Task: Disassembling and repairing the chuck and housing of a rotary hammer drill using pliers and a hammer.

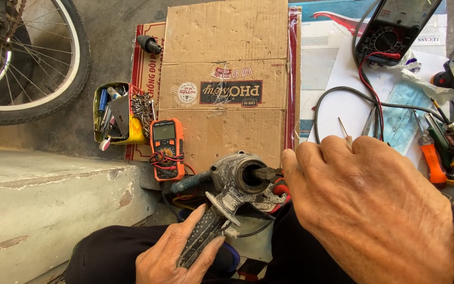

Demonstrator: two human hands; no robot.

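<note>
orange multimeter point(166, 149), screw tin point(117, 113) — bicycle wheel point(27, 58), cardboard point(227, 79)

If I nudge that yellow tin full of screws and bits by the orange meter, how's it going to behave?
The yellow tin looks packed with metal screws and tools, so it is probably heavy for its size and would slide, not tip. Its lid stands open, so a sharp shove could spill screws. It lies close to the orange multimeter, which it might bump.
</note>
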